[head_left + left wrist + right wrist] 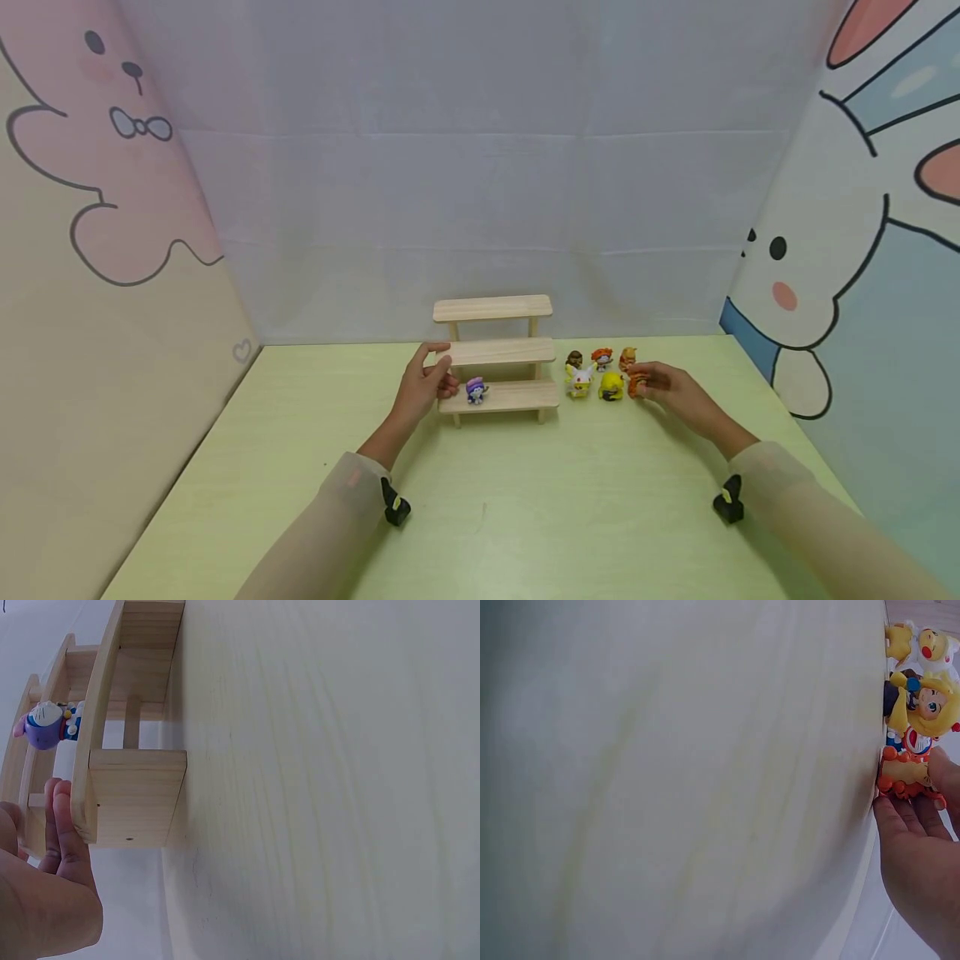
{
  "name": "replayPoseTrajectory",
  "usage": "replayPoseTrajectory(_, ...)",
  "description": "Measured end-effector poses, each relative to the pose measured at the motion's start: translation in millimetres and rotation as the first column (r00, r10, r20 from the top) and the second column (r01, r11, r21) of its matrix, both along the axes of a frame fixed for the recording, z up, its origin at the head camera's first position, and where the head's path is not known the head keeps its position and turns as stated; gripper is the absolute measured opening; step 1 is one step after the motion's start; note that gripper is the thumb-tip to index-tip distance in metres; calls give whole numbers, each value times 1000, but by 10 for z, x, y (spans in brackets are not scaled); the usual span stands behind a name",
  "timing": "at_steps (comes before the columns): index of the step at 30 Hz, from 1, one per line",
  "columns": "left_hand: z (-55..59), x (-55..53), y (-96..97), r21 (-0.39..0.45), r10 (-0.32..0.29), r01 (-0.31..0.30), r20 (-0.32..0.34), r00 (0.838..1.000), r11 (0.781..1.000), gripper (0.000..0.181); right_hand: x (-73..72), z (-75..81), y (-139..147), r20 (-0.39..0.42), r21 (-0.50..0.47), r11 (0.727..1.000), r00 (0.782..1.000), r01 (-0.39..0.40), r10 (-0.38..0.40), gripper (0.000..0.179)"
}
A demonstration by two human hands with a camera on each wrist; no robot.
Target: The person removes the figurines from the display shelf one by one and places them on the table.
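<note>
A three-tier wooden display shelf [501,352] stands at the back of the table. My left hand [426,385] holds its left end, with thumb and forefinger at the middle tier and other fingers [66,825] against the lowest tier's end. On that lowest tier stands a small purple-hatted figurine [476,391]. At the right, my right hand [678,398] pinches an orange-and-tan figurine [904,774] between thumb and fingers, close to the tabletop. Beside it stand a yellow-haired figurine [930,705] and a white-and-yellow figurine [579,382].
Behind the front figurines are a brown one [574,359], a red-haired one [602,358] and an orange-yellow one [627,357]. A pale curtain [480,192] hangs behind the table [480,517]. Printed side panels [795,275] flank it.
</note>
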State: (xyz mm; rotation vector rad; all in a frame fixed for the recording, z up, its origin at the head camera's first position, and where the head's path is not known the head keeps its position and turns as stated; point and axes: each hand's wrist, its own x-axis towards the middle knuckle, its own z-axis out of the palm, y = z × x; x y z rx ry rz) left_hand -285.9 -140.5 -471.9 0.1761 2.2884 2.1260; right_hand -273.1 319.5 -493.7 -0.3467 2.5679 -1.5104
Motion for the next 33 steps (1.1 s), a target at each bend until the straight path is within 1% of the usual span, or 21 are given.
replayPoseTrajectory(5,-11,-9,-5,9,-2,2,9,1000,1000,37,-4,-14,15,-12,25,1000,1000,-2,3,42)
replayPoseTrajectory(11,-5,-19,-21,12,-9,9,35,999,1000,42,-22,-44,34,-9,41,999,1000,-8,8,43)
replayPoseTrajectory(15,7,-24,-22,25,-15,14,41,999,1000,42,-17,-14,42,-14,46,999,1000,-20,21,44)
replayPoseTrajectory(20,3,-19,-5,17,-7,7,20,1000,1000,39,-17,95,48,-20,44,998,999,-47,48,45)
replayPoseTrajectory(24,19,0,-3,3,-1,1,20,1000,1000,40,-32,212,45,-26,78,996,998,-54,56,46)
replayPoseTrajectory(28,24,8,-4,-3,1,-1,15,1000,1000,40,-36,346,23,-30,106,994,999,-30,34,51)
replayPoseTrajectory(33,4,-6,4,-4,9,-9,14,1000,1000,36,-35,498,-21,-45,99,995,999,2,2,56)
